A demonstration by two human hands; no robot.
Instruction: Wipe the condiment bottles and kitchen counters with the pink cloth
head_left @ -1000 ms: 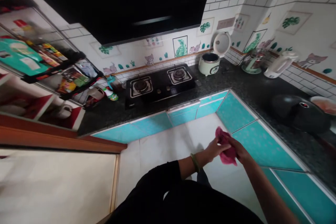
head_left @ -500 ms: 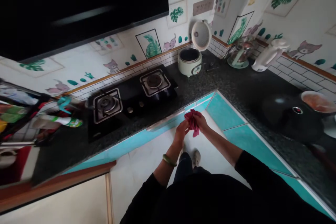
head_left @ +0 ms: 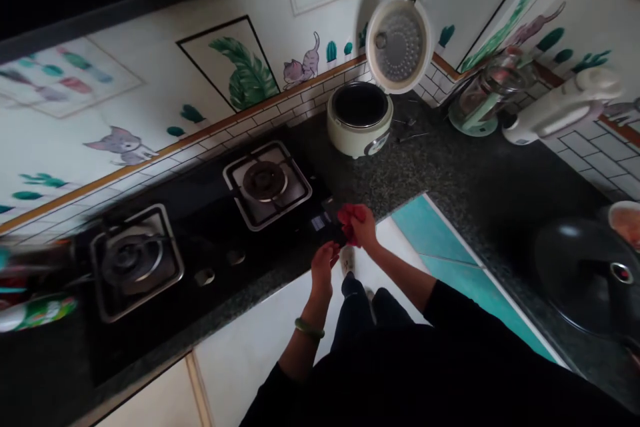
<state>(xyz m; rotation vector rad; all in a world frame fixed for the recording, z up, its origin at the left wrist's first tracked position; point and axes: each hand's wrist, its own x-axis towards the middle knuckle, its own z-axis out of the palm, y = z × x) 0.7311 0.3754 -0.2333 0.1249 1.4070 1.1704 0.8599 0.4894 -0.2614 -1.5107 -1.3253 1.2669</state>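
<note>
Red cloth [head_left: 349, 233], long axis up-down

Nothing legible: pale label [head_left: 319, 222] near right end of black stove [head_left: 205, 240], green print [head_left: 59, 309] on bottle [head_left: 23, 317] at far left, rice cooker [head_left: 353, 138] front panel [head_left: 377, 143], all too small or blurred.
</note>
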